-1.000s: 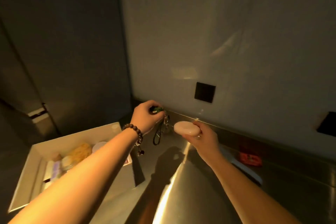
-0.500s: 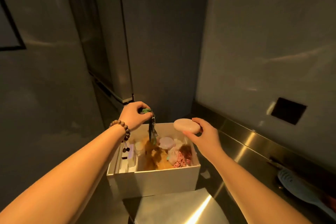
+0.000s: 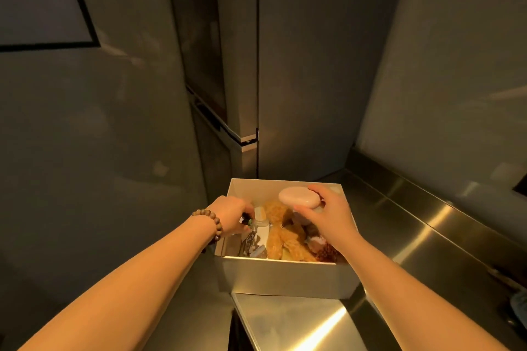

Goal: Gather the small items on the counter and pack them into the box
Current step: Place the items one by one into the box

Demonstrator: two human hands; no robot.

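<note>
1. Soap [image 3: 299,197], over the box's [image 3: 285,273] far right, is pinched by the right hand [image 3: 328,216]; likely stiff and slick, best held at its edges.
2. Keys [image 3: 251,242], light and dangly, hang from the closed left hand [image 3: 232,215] inside the box's left.

box [image 3: 285,276] white | soap [image 3: 298,197] pale pink | sponge [image 3: 281,232] golden yellow | bracelet [image 3: 212,222] brown beads | worktop [image 3: 399,236] steel-grey
</note>
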